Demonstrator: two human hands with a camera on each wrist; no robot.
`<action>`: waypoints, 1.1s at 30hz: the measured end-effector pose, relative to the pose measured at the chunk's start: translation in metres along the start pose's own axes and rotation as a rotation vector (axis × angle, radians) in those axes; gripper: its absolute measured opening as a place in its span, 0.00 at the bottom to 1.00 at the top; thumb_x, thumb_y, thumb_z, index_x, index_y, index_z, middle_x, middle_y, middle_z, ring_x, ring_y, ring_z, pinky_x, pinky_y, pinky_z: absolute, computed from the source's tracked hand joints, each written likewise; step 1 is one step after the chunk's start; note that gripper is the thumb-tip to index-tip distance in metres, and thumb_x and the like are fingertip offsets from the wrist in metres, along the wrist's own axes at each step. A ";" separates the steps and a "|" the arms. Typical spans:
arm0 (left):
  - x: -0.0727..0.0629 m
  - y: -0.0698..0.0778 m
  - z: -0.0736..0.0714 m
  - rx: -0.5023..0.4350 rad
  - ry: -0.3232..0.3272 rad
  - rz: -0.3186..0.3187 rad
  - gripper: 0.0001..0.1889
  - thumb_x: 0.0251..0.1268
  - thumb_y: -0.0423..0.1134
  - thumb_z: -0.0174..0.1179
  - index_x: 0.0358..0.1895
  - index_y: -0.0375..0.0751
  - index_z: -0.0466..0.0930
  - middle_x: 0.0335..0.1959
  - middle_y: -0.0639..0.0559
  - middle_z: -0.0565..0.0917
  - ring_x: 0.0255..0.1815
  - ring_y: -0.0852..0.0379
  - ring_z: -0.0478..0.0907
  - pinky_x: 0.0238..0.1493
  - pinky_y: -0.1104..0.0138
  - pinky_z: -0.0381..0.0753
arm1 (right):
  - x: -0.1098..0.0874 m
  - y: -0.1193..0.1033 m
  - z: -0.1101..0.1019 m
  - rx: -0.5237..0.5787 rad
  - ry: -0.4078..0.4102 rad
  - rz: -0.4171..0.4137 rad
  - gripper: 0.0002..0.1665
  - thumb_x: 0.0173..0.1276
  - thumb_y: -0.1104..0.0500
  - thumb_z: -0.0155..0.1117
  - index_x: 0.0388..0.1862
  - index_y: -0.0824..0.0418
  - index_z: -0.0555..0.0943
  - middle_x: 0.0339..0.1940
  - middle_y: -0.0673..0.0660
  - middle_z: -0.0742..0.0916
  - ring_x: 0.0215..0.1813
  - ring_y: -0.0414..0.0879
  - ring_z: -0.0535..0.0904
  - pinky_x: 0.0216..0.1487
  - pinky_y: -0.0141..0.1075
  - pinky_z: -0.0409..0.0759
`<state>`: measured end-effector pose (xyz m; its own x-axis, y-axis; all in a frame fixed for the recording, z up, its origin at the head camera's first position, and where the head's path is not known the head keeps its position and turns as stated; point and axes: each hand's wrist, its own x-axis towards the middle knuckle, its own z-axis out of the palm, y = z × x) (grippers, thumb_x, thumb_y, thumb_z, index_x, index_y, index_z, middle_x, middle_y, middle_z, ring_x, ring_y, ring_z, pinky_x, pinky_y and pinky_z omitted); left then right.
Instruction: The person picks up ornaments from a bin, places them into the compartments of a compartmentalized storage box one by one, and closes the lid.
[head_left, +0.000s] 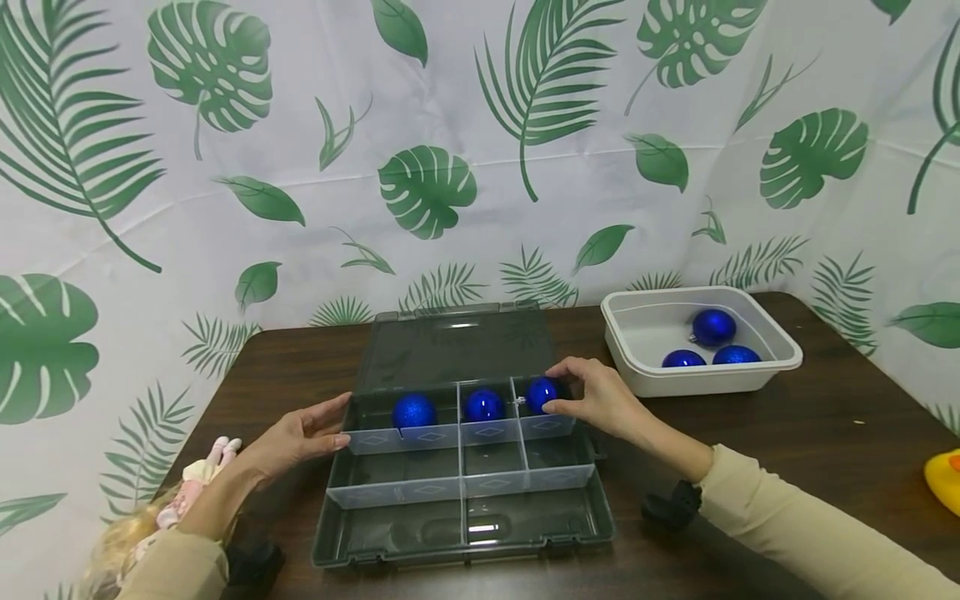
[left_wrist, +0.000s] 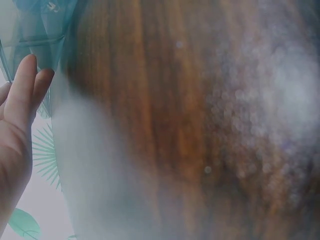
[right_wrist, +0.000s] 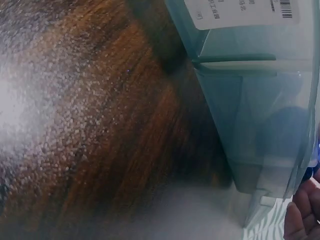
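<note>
A dark see-through compartment box [head_left: 397, 525] lies on the table with its lid [head_left: 457, 346] folded back. In its back row sit a glittery blue bauble [head_left: 414, 411] at the left and a shiny blue bauble [head_left: 483, 406] in the middle. My right hand [head_left: 600, 398] pinches another shiny blue bauble [head_left: 542, 394] between thumb and fingers at the back right compartment. At the box's left wall, my left hand [head_left: 296, 442] rests with fairly straight fingers against the rim. The left wrist view shows those fingers [left_wrist: 24, 92] extended beside the plastic.
A white tub [head_left: 701, 382] at the back right holds three blue baubles. A blond doll [head_left: 180, 500] lies left of the box, partly behind my left forearm. Part of a yellow toy [head_left: 943, 482] shows at the right edge. A leaf-patterned cloth [head_left: 450, 100] hangs behind the table.
</note>
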<state>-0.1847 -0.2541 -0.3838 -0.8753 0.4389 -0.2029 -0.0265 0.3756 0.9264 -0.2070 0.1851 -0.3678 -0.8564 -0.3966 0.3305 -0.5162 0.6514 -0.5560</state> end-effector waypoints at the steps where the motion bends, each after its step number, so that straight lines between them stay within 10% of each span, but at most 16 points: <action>1: 0.000 0.000 0.000 0.000 0.001 0.000 0.41 0.64 0.41 0.60 0.74 0.32 0.45 0.74 0.32 0.45 0.71 0.31 0.50 0.63 0.51 0.66 | 0.000 0.000 0.000 0.001 -0.002 0.008 0.22 0.51 0.57 0.76 0.44 0.63 0.81 0.41 0.57 0.86 0.40 0.46 0.80 0.38 0.37 0.80; 17: 0.001 -0.002 0.001 -0.019 -0.006 0.012 0.41 0.65 0.40 0.59 0.73 0.31 0.44 0.74 0.31 0.43 0.71 0.30 0.49 0.61 0.56 0.71 | -0.002 0.008 -0.004 0.102 0.089 0.048 0.14 0.57 0.61 0.71 0.42 0.64 0.83 0.38 0.58 0.87 0.37 0.43 0.82 0.38 0.30 0.82; 25: 0.001 -0.002 0.001 -0.017 0.000 0.012 0.41 0.64 0.40 0.59 0.74 0.32 0.45 0.74 0.32 0.43 0.71 0.31 0.50 0.61 0.57 0.71 | 0.002 0.033 -0.066 0.142 0.243 0.124 0.14 0.64 0.61 0.64 0.45 0.69 0.81 0.43 0.66 0.86 0.37 0.24 0.76 0.39 0.16 0.75; 33: 0.000 -0.002 0.001 -0.009 -0.005 0.019 0.41 0.65 0.40 0.59 0.73 0.31 0.44 0.74 0.31 0.43 0.71 0.30 0.49 0.60 0.58 0.72 | -0.011 0.082 -0.121 0.068 0.036 0.379 0.25 0.69 0.53 0.58 0.55 0.71 0.75 0.53 0.69 0.81 0.40 0.27 0.75 0.39 0.19 0.75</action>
<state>-0.1835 -0.2538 -0.3858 -0.8734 0.4498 -0.1865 -0.0142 0.3593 0.9331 -0.2406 0.3211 -0.3249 -0.9867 -0.1122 0.1178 -0.1626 0.7023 -0.6930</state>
